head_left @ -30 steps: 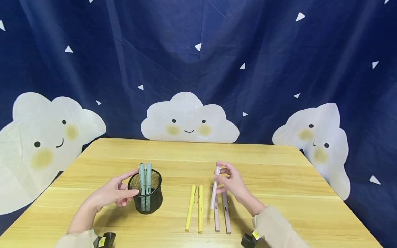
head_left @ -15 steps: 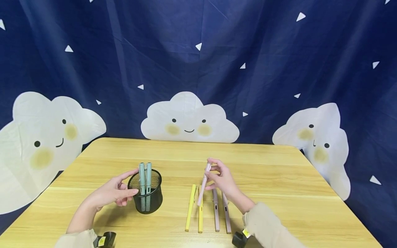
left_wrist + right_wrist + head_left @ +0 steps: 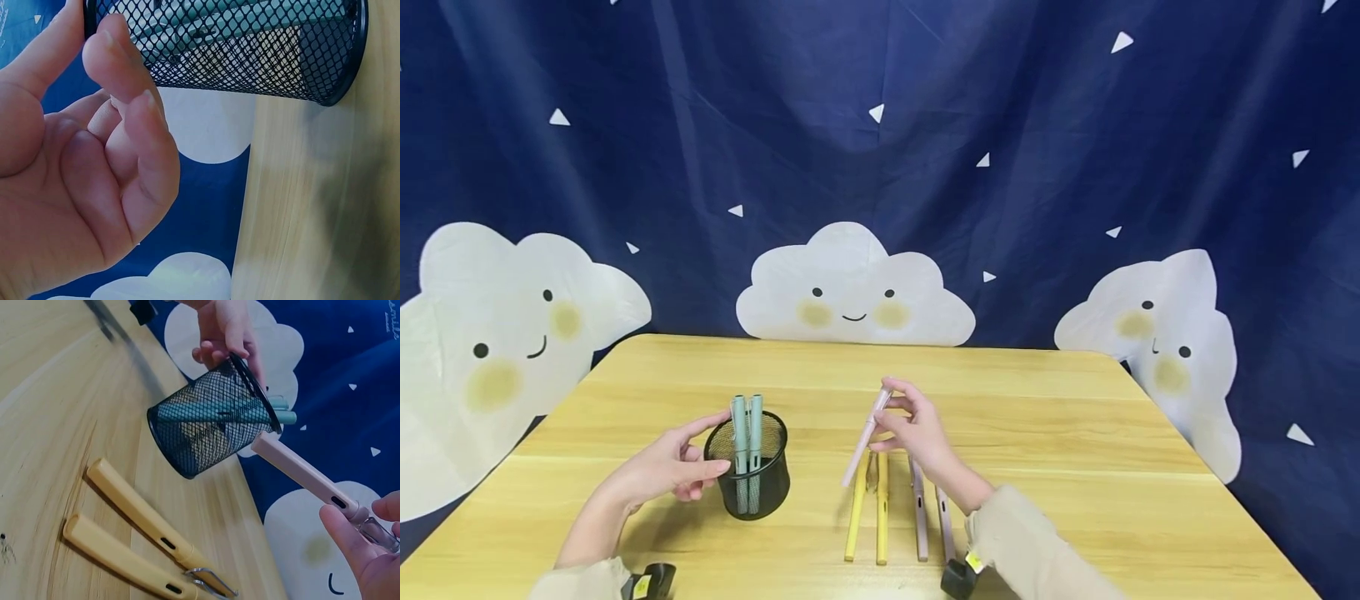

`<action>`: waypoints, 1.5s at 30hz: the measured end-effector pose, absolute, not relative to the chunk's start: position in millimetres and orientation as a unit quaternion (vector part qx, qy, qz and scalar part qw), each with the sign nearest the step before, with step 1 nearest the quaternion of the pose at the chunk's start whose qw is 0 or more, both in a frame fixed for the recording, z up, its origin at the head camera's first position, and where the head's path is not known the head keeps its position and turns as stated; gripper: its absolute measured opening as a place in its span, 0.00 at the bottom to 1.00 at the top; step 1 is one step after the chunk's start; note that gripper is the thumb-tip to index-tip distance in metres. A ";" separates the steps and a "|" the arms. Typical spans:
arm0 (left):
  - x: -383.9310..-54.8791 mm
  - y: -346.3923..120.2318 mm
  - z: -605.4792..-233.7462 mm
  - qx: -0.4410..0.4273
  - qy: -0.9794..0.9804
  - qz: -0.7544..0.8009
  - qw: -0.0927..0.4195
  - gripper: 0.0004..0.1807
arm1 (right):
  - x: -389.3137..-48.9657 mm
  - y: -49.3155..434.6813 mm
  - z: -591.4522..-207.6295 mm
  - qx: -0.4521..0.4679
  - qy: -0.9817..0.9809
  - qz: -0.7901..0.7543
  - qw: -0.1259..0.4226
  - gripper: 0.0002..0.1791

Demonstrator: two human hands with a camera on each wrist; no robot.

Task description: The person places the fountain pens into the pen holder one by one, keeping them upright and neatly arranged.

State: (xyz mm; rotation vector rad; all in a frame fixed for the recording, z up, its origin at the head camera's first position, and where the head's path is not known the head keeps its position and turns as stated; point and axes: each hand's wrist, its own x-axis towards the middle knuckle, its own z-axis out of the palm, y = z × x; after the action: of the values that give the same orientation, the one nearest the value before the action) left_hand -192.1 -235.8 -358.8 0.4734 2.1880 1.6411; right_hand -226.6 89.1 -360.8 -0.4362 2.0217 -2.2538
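My left hand [image 3: 662, 467] grips the rim of a black mesh pen holder [image 3: 767, 492] between thumb and fingers. Two teal pens [image 3: 748, 442] stand inside it, their tops above the rim. In my right hand [image 3: 917, 429] a pale pink pen [image 3: 867, 440] is pinched near its upper end, tilted with its lower end toward the holder. It hangs over two yellow pens [image 3: 868, 517] lying on the table. The right wrist view has the pink pen [image 3: 306, 475] with its far end near the holder's rim; contact cannot be told.
Two mauve pens [image 3: 921, 517] lie right of the yellow ones, partly covered by my right hand and sleeve. The wooden table [image 3: 1075, 467] ends at a dark blue curtain [image 3: 1045, 125] with cloud figures.
My right hand has carried the pink pen leftward, from above the mauve pens to above the yellow ones, and the pen has tilted more. My left hand keeps hold of the pen holder.
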 end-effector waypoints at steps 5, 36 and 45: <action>-191.7 -237.0 -359.3 0.175 0.773 0.583 0.179 0.43 | -226.5 79.9 -357.7 -0.151 0.651 -0.743 0.035 0.28; -191.0 -237.0 -359.9 0.188 0.762 0.593 0.181 0.42 | -225.0 38.2 -349.0 -0.166 0.579 -0.797 0.034 0.33; -191.2 -237.6 -360.8 0.185 0.760 0.595 0.185 0.42 | -222.1 25.9 -352.5 -0.223 0.610 -0.759 0.040 0.34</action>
State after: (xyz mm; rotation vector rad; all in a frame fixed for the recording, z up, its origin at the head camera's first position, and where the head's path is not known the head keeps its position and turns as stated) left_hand -191.2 -237.6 -360.8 0.5205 2.1413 1.6760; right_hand -222.1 25.9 -352.5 -0.6829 1.8701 -2.3268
